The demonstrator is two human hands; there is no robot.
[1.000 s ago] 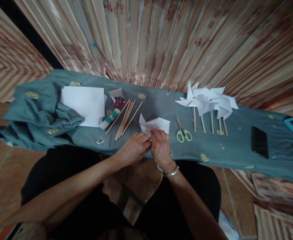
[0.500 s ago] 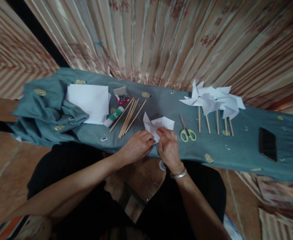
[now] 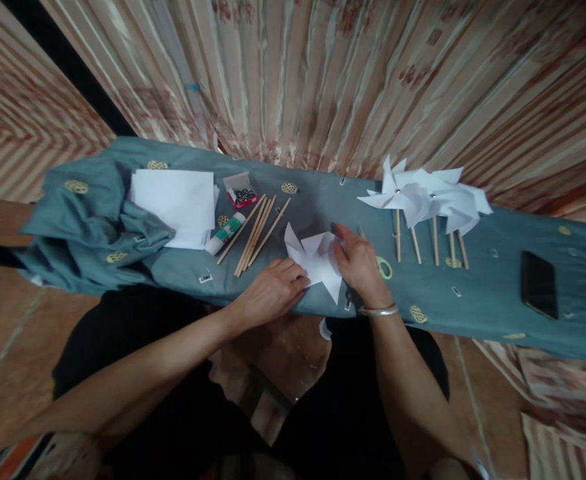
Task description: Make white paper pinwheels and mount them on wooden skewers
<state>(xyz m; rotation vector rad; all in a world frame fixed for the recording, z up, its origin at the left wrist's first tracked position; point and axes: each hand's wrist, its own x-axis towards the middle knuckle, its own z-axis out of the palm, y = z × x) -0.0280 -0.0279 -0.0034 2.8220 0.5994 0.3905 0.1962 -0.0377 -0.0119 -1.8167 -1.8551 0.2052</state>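
Right hand farther right than before, folded paper between both half-curled hands, grip on it unclear.

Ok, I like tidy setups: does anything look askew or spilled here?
The patterned teal cloth is bunched up at the left end, a fold covering one corner of the white paper stack, while elsewhere it lies fairly flat. Nothing looks spilled.

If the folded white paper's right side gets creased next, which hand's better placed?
Likely the right hand: it's at the right edge of the folded white paper, while the left hand is at the lower left side.
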